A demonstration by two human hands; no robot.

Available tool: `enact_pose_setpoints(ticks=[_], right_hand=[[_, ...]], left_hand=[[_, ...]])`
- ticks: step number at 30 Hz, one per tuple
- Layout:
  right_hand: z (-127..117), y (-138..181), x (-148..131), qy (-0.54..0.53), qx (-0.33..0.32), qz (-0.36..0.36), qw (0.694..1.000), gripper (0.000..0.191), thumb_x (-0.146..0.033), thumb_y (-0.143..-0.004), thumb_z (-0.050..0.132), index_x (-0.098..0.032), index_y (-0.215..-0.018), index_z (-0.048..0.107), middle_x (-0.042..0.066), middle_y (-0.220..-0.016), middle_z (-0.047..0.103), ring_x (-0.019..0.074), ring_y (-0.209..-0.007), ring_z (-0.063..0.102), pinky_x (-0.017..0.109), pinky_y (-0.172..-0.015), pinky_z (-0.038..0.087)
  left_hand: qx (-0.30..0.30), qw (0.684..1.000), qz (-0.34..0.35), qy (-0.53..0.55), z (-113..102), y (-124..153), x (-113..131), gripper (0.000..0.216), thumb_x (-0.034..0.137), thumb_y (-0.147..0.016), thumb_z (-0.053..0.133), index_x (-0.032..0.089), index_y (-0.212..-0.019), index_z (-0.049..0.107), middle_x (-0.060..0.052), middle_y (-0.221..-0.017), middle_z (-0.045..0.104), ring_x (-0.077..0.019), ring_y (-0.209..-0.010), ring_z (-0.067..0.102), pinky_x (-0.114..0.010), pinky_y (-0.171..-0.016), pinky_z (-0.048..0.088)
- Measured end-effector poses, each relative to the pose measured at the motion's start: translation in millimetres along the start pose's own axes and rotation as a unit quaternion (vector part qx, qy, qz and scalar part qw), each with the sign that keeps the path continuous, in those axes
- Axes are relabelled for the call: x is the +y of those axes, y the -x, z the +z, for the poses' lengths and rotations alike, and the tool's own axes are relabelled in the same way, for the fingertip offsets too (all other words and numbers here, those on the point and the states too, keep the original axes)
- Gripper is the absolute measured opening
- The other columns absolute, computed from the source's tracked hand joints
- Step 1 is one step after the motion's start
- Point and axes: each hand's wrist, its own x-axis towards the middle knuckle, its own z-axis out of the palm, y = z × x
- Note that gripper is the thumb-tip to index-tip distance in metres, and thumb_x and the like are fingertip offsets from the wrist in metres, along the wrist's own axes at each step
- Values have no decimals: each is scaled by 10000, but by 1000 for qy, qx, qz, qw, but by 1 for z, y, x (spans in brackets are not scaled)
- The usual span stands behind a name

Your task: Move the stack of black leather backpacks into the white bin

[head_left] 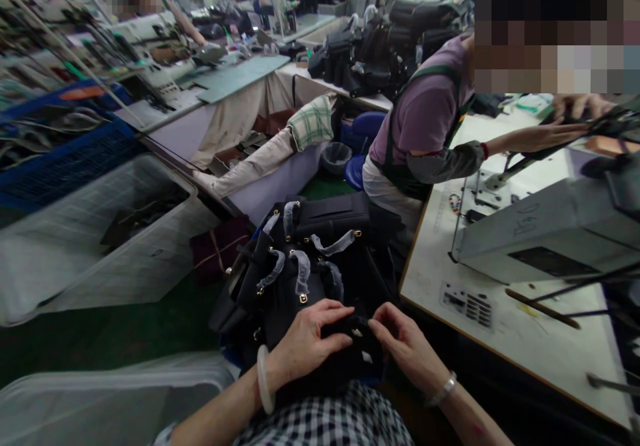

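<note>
Crowded workshop, green floor (125,333), your white worktable (500,326) with sewing machine (550,233) at right, clear bin (65,259) at left holding dark scraps (135,218), black bags (300,259) piled just ahead, and your left hand (305,346) and right hand (405,349) both pinch a black bag piece (350,343) on your lap.

Bags (300,259) left of table (505,326)

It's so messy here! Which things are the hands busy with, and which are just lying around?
Busy with: left hand, right hand, black bag, bag pile.
Lying about: clear bin, blue crate, checked cloth, grey machine.
</note>
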Motion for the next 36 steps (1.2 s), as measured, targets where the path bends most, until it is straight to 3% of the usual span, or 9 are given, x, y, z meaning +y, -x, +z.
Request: enact_pose_setpoints(ticks=[4, 10, 16, 22, 28, 34, 36], right_hand=[[-2, 0, -1, 30, -21, -2, 999, 396, -556, -912, 488, -162, -874, 465, -12, -736, 450, 114, -651, 411, 243, -559, 376], [1, 9, 8, 156, -28, -71, 985, 239, -354, -955, 408, -158, -834, 472, -2, -706, 466, 113, -629, 372, 257, -580, 299], [15, 14, 24, 125, -26, -56, 990, 218, -338, -946, 404, -168, -816, 446, -16, -681, 430, 106, -605, 353, 250, -554, 277], [15, 20, 23, 81, -17, -40, 996, 224, -352, -958, 420, -161, -850, 465, -16, -700, 439, 102, -627, 368, 246, -560, 300], [7, 13, 17, 4, -59, 14, 998, 290, -444, -939, 478, -157, -906, 493, -23, -703, 467, 83, -586, 413, 212, -505, 342], [3, 3, 8, 27, -130, 81, 988, 158, -312, -860, 503, -157, -863, 473, -22, -648, 500, 109, -504, 481, 231, -448, 377], [3, 5, 6, 66, -143, 65, 985, 110, -263, -846, 481, -154, -850, 494, -13, -654, 507, 108, -526, 470, 227, -461, 354]], left_hand=[[0, 1000, -4, 20, 2, -1, 0, 444, 224, -785, 770, 267, -1219, 685, -6, -1219, 638, -163, -1108, 593, -257, -1007, 430], [-19, 999, -25, 32, 10, -2, 1, 347, 178, -780, 757, 230, -1123, 736, -16, -1084, 697, -164, -1001, 634, -261, -921, 474], [-23, 998, -35, 41, 13, 2, -4, 302, 192, -759, 782, 239, -1056, 755, -2, -1021, 700, -150, -945, 641, -247, -864, 486], [-37, 998, -30, 51, 14, 4, -6, 301, 213, -764, 782, 237, -1063, 753, -8, -1028, 695, -155, -946, 635, -254, -874, 482], [-52, 998, -24, 41, 13, 6, -4, 311, 194, -767, 777, 246, -1073, 755, -13, -1033, 688, -158, -951, 627, -257, -883, 473], [-48, 998, -19, 46, 16, 10, -6, 310, 184, -753, 782, 234, -1058, 760, -17, -1017, 697, -161, -943, 633, -257, -870, 473], [-56, 997, -20, 52, 17, 11, -7, 315, 180, -746, 785, 228, -1056, 760, -18, -1006, 701, -163, -932, 636, -259, -859, 474]])
